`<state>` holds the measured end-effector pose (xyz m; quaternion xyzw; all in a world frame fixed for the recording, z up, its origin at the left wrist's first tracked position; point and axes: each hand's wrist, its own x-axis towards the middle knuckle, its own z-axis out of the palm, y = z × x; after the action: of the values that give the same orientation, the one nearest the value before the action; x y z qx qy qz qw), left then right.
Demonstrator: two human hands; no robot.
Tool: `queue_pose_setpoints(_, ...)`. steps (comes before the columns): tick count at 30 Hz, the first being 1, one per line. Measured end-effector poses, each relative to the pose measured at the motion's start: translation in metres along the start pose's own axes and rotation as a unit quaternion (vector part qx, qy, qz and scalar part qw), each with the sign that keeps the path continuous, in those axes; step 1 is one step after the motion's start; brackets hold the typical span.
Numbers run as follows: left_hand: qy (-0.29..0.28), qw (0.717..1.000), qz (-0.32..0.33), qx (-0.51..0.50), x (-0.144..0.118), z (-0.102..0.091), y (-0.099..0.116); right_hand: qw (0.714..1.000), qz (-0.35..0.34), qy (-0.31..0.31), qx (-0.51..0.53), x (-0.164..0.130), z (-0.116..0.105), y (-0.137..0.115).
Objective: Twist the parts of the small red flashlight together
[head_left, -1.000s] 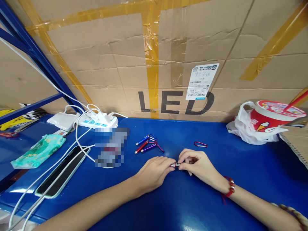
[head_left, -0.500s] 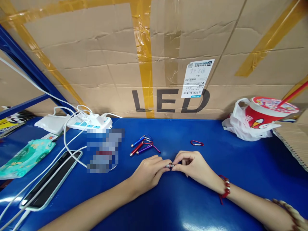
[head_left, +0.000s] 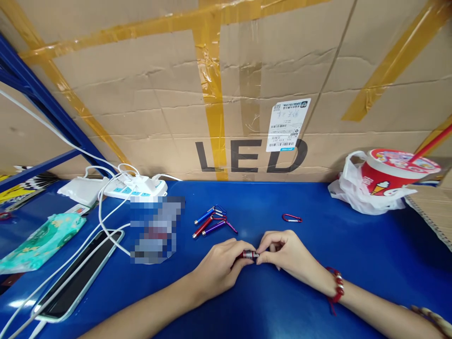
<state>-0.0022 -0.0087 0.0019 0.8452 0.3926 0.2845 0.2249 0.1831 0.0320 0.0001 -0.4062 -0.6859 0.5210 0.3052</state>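
Observation:
My left hand (head_left: pixel 226 264) grips a small red metal mini flashlight (head_left: pixel 248 254) between thumb and fingers, and its silver end sticks out to the right. Thumb and forefinger of my right hand (head_left: pixel 282 252) are pinched at that silver tip; whether a separate tiny part is between them is hidden. Beyond my hands lie a blue mini flashlight (head_left: pixel 204 216), a red mini flashlight (head_left: pixel 202 227) and a purple mini flashlight (head_left: pixel 213 228), with carabiner clips at their right ends. A loose red carabiner (head_left: pixel 292 218) rests by itself farther right.
At the left are a phone (head_left: pixel 77 278) under white cables, a green packet (head_left: pixel 42 241) and a white power strip (head_left: pixel 148 189). A red cup (head_left: pixel 383 176) in a plastic bag stands at the right. A large cardboard box (head_left: pixel 158 113) closes off the back.
The view has tilted slightly upward, so everything sits lower. More of the red flashlight body shows between my left fingers. Both hands keep their grip.

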Motion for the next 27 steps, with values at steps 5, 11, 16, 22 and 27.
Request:
queue_pose_setpoints(5, -0.02, 1.0, -0.012, -0.007, -0.0014, -0.0018, 0.0036, 0.999, -0.025, -0.005, -0.022, -0.0006, 0.0003, -0.0002)
queue_pose_setpoints(11, -0.001, 0.999, 0.016, 0.034, -0.0022, 0.0018, 0.0011, 0.999, -0.024, -0.007, -0.028, -0.0008, 0.0003, 0.0015)
queue_pose_setpoints(16, 0.007, 0.991, 0.056, 0.118, -0.0025, 0.0042, -0.0012, 0.998, -0.033, -0.005, -0.052, -0.0005, 0.0018, 0.0031)
queue_pose_setpoints(22, 0.013, 0.989, 0.048, 0.138, -0.0017, 0.0033, 0.0017, 0.997, -0.008, -0.003, -0.073, -0.0019, 0.0024, -0.0021)
queue_pose_setpoints(27, -0.002, 0.986, 0.038, 0.161, -0.0005, 0.0026, 0.0036, 0.997, -0.004, -0.01, -0.082, -0.0025, 0.0016, 0.0005)
